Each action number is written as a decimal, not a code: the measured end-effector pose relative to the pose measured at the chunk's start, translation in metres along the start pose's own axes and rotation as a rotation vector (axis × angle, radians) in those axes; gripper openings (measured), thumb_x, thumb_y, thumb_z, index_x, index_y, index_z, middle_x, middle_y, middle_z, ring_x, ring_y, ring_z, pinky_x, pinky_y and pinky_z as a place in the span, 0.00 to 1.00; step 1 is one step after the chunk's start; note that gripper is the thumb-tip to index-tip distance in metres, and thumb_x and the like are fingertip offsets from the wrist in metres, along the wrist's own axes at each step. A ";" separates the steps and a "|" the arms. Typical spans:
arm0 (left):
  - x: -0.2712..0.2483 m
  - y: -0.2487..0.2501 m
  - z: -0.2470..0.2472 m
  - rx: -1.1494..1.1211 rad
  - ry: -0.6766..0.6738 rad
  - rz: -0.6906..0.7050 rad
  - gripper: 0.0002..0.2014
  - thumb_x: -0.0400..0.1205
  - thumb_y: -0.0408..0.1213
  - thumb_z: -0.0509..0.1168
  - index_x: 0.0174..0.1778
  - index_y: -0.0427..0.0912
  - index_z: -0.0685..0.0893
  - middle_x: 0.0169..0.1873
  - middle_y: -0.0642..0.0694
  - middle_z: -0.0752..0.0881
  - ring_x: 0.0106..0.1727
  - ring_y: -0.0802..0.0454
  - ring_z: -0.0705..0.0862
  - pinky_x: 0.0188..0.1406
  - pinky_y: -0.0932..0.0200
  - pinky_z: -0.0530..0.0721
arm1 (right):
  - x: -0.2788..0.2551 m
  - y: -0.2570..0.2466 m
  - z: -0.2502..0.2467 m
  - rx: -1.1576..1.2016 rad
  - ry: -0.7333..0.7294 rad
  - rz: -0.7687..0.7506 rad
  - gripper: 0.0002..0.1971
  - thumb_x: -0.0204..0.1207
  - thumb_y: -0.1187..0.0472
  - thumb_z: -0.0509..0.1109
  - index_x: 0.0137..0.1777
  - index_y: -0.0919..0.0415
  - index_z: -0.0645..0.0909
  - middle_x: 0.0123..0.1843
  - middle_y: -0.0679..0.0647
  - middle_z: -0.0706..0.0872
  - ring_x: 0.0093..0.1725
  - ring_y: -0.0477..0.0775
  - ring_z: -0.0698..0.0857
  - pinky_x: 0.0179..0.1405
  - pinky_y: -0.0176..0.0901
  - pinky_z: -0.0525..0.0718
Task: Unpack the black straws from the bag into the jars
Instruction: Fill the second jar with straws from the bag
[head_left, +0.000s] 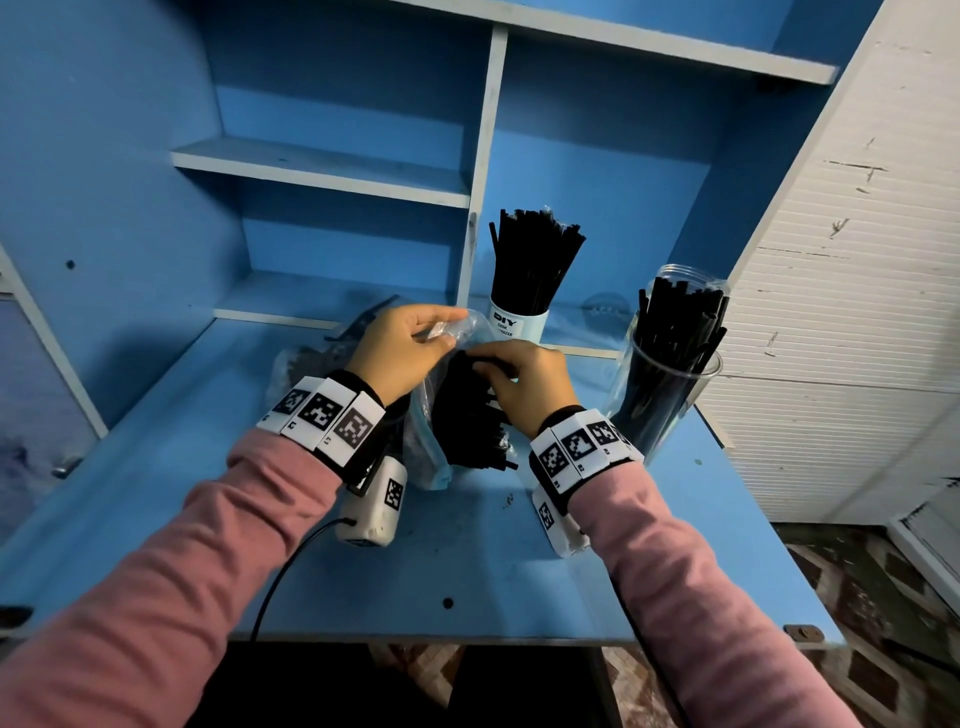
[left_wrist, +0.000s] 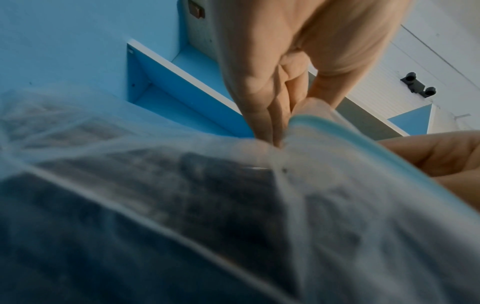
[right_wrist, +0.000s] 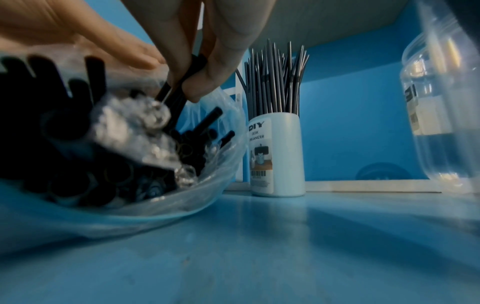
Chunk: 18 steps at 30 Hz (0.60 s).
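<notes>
1. Your right hand (right_wrist: 182, 67) pinches black straws (right_wrist: 179, 102), matte tubes, inside the clear bag (head_left: 423, 452)
2. Your left hand (head_left: 405, 348) grips the bag's rim beside it
3. Beyond your grip, the white DIY jar (head_left: 519, 322) and clear jar (head_left: 660, 395) hold straws

Your clear plastic zip bag (head_left: 423, 441) sits on the blue desk top (head_left: 467, 561), about mid-desk, with the loose bundle of black straws (head_left: 467, 410) inside it. Your left hand (head_left: 402, 348) is on the bag's left side, your right hand (head_left: 530, 384) on its right, at the straws. Behind the bag, toward the shelf unit, stands the white cylindrical desk organizer (head_left: 519, 322) with straws in it. To the right of the bag you've got the clear plastic jar (head_left: 660, 395), also holding straws. A second clear bag (head_left: 306, 358) lies behind your left hand.
</notes>
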<state>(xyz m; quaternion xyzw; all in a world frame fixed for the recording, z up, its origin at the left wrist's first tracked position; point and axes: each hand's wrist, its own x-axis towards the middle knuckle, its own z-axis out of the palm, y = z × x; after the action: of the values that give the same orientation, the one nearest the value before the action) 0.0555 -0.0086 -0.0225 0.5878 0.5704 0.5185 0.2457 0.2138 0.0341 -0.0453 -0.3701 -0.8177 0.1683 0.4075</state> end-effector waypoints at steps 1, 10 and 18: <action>0.000 0.000 0.000 0.001 -0.001 -0.001 0.15 0.81 0.30 0.68 0.63 0.45 0.86 0.61 0.52 0.86 0.62 0.64 0.82 0.56 0.80 0.74 | -0.001 -0.001 -0.003 -0.003 0.002 0.007 0.10 0.74 0.69 0.73 0.54 0.61 0.89 0.52 0.57 0.91 0.52 0.54 0.87 0.61 0.39 0.81; -0.002 0.002 -0.001 0.069 -0.035 -0.010 0.14 0.81 0.35 0.69 0.62 0.48 0.85 0.60 0.56 0.85 0.54 0.69 0.80 0.50 0.83 0.72 | -0.006 -0.002 -0.049 -0.043 -0.035 0.110 0.08 0.76 0.68 0.72 0.52 0.60 0.90 0.41 0.51 0.89 0.34 0.34 0.79 0.41 0.17 0.73; -0.002 0.018 0.009 0.332 -0.024 0.201 0.18 0.78 0.30 0.71 0.65 0.45 0.85 0.72 0.44 0.79 0.70 0.50 0.79 0.73 0.62 0.70 | 0.000 -0.016 -0.109 -0.180 -0.105 0.101 0.07 0.76 0.66 0.73 0.49 0.58 0.90 0.37 0.48 0.87 0.37 0.46 0.83 0.47 0.36 0.81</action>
<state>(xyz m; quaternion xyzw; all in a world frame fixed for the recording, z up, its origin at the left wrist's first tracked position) 0.0716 -0.0123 -0.0102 0.6804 0.5834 0.4324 0.0990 0.2924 0.0206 0.0301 -0.4364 -0.8302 0.1336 0.3202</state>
